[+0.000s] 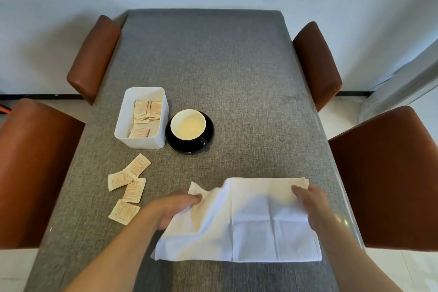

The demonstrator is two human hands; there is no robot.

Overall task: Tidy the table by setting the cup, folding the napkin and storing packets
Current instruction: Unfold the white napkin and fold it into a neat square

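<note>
**Napkin fold in progress, four packets still loose**

Far left: four loose packets lie on the table just in front of the white box. Box already holds several packets, so storing looks partly done. Cup sits on the black saucer, touching distance right of the box; that step reads as finished.

Left hand reaches in palm-down, fingers curled and pinching the napkin at its left edge, lifting it so the cloth bunches there. Likely pulling that flap over for a fold.

Right hand grips the far-right corner, fingers bent over the doubled edge, probably pinning it so the cloth doesn't slide. Napkin's near half lies flat, at the table's front edge.
</note>
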